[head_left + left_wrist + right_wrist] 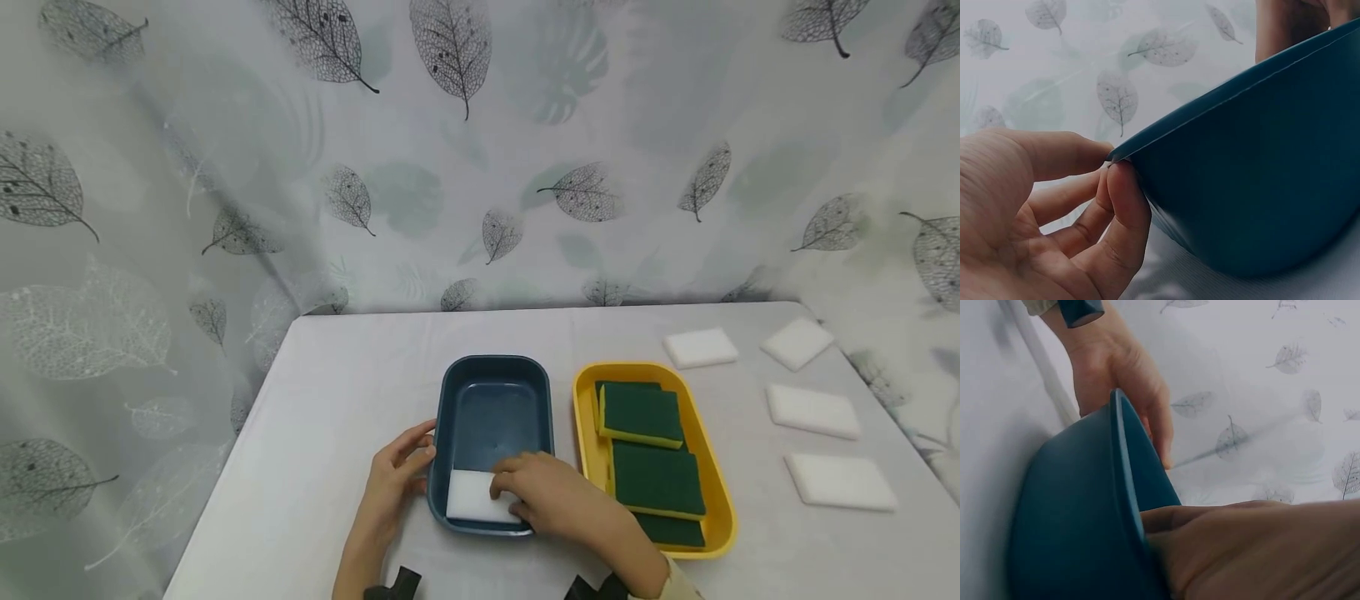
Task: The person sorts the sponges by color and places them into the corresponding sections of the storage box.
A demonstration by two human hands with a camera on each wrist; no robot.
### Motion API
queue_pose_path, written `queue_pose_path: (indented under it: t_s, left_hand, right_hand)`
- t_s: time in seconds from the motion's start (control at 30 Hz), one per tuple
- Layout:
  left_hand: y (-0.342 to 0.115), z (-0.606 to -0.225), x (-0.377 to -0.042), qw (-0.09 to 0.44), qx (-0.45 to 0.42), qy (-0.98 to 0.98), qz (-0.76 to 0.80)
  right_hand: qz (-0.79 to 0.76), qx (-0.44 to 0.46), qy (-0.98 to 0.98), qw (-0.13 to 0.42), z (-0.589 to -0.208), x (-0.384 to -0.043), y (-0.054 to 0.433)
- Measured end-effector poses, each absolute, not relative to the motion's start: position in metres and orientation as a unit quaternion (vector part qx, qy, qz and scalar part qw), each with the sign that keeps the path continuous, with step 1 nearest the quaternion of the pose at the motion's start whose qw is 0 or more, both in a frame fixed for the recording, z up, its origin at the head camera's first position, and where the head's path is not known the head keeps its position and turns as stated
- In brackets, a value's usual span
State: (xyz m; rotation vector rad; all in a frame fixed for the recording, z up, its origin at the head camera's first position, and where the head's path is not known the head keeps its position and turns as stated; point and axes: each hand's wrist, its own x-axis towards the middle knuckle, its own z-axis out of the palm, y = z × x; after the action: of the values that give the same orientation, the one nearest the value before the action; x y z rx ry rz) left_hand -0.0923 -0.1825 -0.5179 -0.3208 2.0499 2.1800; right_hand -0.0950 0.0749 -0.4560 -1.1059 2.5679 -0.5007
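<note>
A blue tray point(495, 408) stands on the table with a white sponge point(468, 496) lying at its near end. My left hand point(397, 471) is at the tray's left side; in the left wrist view its thumb and fingers point(1127, 197) pinch the rim. My right hand point(551, 500) reaches over the near right side into the tray. Its curled fingers hold the sponge by the right part, covering some of it. In the right wrist view, the tray wall hides these fingertips and the sponge.
Right of the blue tray stands a yellow tray point(712, 479) holding several green-and-yellow sponges point(641, 412). Several white sponges lie on the right of the table, one point(840, 482) nearest the front. A leaf-patterned curtain point(525, 167) hangs behind the white-covered table point(315, 392).
</note>
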Motion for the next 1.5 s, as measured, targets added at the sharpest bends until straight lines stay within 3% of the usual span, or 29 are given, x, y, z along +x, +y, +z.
queue_pose_path:
  t_s: [0.17, 0.5, 0.67, 1.17, 1.5]
  left_hand:
    - [-0.183, -0.519, -0.094, 0.067, -0.103, 0.678, 0.724]
    - [-0.184, -0.523, -0.096, 0.07, -0.096, 0.669, 0.733]
    - [-0.18, -0.523, -0.099, 0.069, -0.072, 0.676, 0.73]
    - [-0.183, -0.524, -0.095, 0.065, -0.086, 0.67, 0.734]
    - [-0.182, -0.524, -0.096, 0.067, -0.089, 0.668, 0.736]
  right_hand:
    - [-0.191, -0.382, 0.893, 0.142, -0.457, -0.094, 0.078]
    - [-0.319, -0.336, 0.859, 0.218, -0.43, -0.1, 0.109]
    - [-0.363, -0.308, 0.85, 0.226, -0.414, -0.103, 0.137]
    - [-0.417, -0.263, 0.864, 0.1, -0.389, -0.109, 0.223]
    - [-0.441, -0.191, 0.876, 0.055, -0.404, -0.115, 0.277]
